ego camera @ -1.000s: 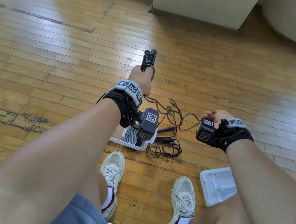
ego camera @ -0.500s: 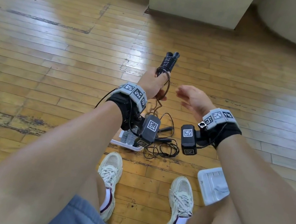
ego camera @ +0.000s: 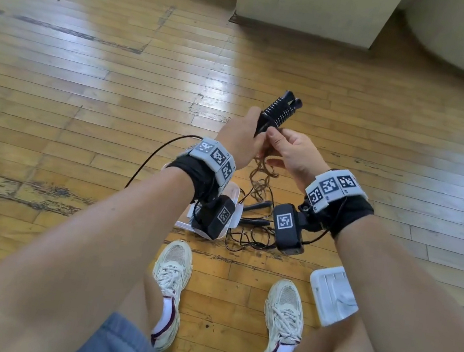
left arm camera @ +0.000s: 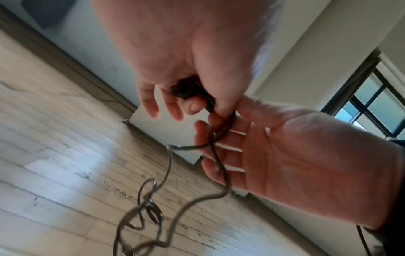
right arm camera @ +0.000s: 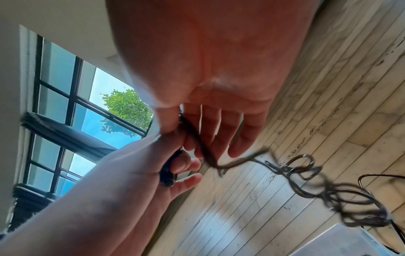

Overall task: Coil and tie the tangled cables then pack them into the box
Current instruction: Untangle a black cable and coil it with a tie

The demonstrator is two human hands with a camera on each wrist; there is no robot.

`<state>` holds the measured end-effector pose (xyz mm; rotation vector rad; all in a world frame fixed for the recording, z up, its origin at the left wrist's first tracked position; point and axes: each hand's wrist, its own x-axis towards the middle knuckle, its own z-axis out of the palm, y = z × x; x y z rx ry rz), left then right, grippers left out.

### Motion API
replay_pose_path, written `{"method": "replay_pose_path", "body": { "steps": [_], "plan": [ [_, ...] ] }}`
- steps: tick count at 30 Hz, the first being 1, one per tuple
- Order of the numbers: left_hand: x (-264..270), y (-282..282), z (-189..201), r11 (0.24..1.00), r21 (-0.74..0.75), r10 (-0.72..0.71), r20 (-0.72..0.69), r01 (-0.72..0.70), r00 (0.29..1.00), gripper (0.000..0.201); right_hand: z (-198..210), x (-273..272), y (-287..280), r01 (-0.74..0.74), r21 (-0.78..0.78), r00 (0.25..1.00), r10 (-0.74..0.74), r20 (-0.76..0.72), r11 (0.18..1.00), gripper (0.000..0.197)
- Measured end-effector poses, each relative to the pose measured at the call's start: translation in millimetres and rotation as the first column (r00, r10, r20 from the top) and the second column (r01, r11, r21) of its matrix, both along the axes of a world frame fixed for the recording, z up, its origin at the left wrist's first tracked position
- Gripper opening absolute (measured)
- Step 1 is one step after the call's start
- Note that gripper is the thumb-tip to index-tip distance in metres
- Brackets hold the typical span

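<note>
My left hand (ego camera: pixel 252 139) grips the lower end of a black bundle (ego camera: pixel 279 112) of wound cable, held up and tilted to the right. The left wrist view shows its dark end (left arm camera: pixel 188 90) inside the curled fingers. My right hand (ego camera: pixel 274 143) touches the left one and pinches the thin brown cable (ego camera: pixel 260 180) just below the bundle, thumb against forefinger (right arm camera: pixel 173 124), the other fingers straight. The loose cable (left arm camera: pixel 171 164) hangs in kinked loops down to the floor. The clear plastic box (ego camera: pixel 236 209) sits on the floor, mostly hidden behind my left wrist.
A tangle of thin black cable (ego camera: pixel 248 240) and two black handles (ego camera: pixel 255 214) lie on the wooden floor beside the box. The white box lid (ego camera: pixel 332 294) lies by my right shoe (ego camera: pixel 283 319). A pale cabinet (ego camera: pixel 310 3) stands farther back.
My right hand has swung left from the stretched-out cable, met the left hand and pinched the cable below the bundle. The bundle has tilted to the right.
</note>
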<state>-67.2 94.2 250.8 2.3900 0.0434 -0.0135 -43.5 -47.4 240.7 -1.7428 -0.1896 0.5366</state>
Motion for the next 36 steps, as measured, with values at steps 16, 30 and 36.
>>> {"method": "replay_pose_path", "body": {
  "steps": [16,30,36],
  "plan": [
    [9,8,8,0.997,-0.001,0.082,0.015,-0.082,0.997,0.018,10,7,-7,0.021,0.075,1.0,-0.02,-0.004,0.997,0.035],
    [16,12,10,0.991,0.132,0.011,0.078,-0.022,0.997,0.017,19,19,-18,-0.042,0.213,0.97,0.091,-0.224,0.976,0.006],
    [20,10,10,0.978,0.192,0.064,0.105,-0.083,0.992,0.023,20,18,-4,-0.059,-0.006,0.998,0.059,-0.013,0.998,0.028]
  ]
}}
